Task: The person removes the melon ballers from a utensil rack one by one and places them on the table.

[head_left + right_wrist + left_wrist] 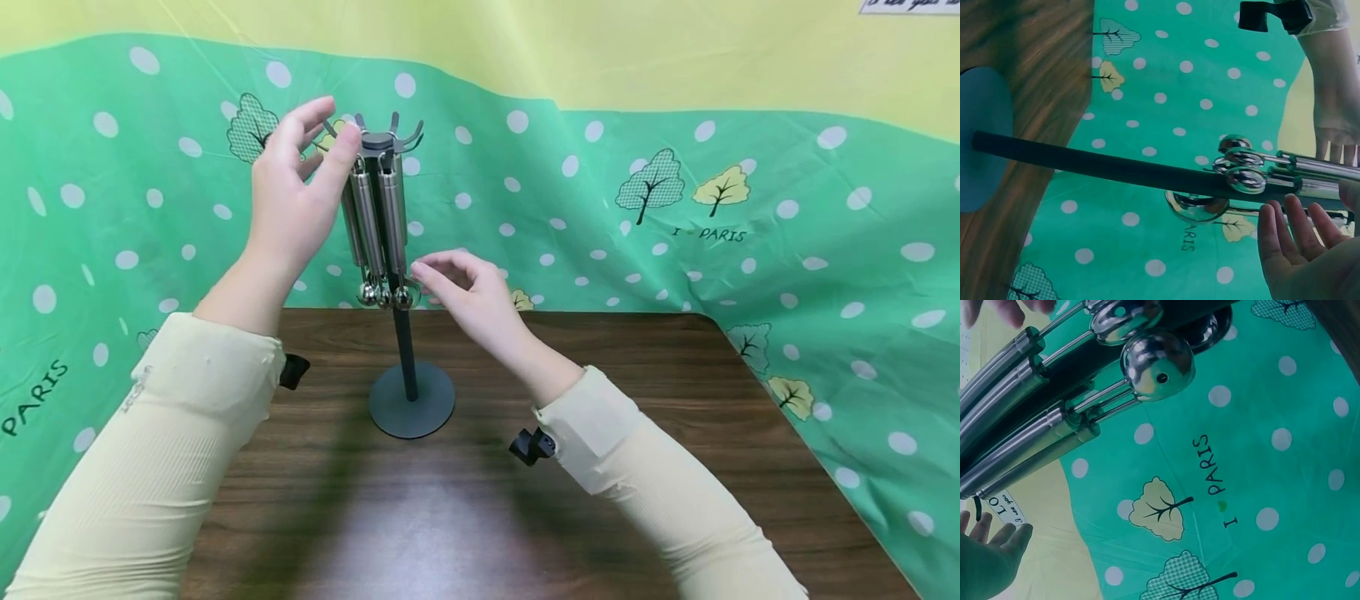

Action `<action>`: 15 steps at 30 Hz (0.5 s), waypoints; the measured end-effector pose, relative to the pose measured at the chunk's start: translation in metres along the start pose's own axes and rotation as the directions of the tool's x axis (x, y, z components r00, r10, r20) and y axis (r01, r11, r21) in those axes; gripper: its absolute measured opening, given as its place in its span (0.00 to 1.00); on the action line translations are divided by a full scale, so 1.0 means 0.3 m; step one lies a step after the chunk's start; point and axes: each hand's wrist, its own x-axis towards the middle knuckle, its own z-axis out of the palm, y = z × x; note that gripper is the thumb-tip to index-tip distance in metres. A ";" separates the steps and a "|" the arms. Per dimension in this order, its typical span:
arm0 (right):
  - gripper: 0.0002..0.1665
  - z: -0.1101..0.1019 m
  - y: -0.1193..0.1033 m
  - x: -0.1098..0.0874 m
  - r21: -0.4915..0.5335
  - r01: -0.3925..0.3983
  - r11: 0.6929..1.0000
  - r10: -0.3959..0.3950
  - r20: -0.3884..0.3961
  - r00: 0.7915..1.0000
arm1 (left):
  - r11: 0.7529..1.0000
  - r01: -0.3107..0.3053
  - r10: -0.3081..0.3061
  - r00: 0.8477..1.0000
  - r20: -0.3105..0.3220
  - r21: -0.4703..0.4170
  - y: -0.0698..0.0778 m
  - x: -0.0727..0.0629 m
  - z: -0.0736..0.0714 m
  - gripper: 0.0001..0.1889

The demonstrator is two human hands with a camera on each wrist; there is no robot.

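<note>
The steel utensils hang in a cluster from the hooks of a dark stand, their shiny round heads lowest. They are probably rigid, light enough for one hand and hard to break, though the polished handles may slip and the pieces will likely swing and knock together. The sure hold would be the thick tube of a handle, lifting its loop clear of the hook. The left hand is loosely open beside the hooks; the right hand is open too, its fingertips by the heads, though contact is unclear for both. The stand's round base sits toward the left of the table's far edge, before a spotted green cloth.
</note>
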 end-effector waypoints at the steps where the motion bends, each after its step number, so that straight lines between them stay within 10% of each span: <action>1: 0.16 0.002 0.002 0.006 -0.005 -0.004 1.000 0.004 -0.004 1.000 | 1.000 0.006 -0.006 1.000 0.004 -0.028 -0.002 0.003 0.002 0.27; 15: 0.19 0.059 0.021 0.061 -0.108 0.056 0.993 -0.063 -0.066 0.996 | 0.975 -0.116 0.103 0.992 -0.079 -0.189 -0.063 0.012 0.043 0.19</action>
